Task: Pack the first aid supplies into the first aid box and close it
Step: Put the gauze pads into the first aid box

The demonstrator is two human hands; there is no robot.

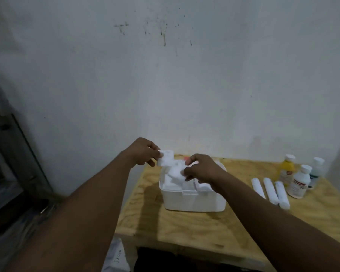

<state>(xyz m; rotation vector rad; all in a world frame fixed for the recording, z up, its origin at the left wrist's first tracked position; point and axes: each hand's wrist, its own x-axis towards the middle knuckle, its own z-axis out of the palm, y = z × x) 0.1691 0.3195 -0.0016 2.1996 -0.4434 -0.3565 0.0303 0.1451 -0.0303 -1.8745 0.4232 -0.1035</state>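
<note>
A white first aid box [192, 201] stands open on the wooden table [185, 228], with white packets inside. Above its far left corner my left hand [143, 152] pinches a small white packet [166, 157]. My right hand [202, 169] hovers over the box's opening and pinches another white packet [177, 171] that overlaps the first. Three white bandage rolls [270, 190] lie side by side on the table to the right of the box. Behind them stand three bottles: a yellow one [287, 169], a white one with a red label [300, 182] and a clear one [316, 170].
The table stands against a stained pale wall. A dark frame and dim clutter [12, 154] fill the left side beyond the table's left edge. A white bag [116, 256] sits below the table's front corner.
</note>
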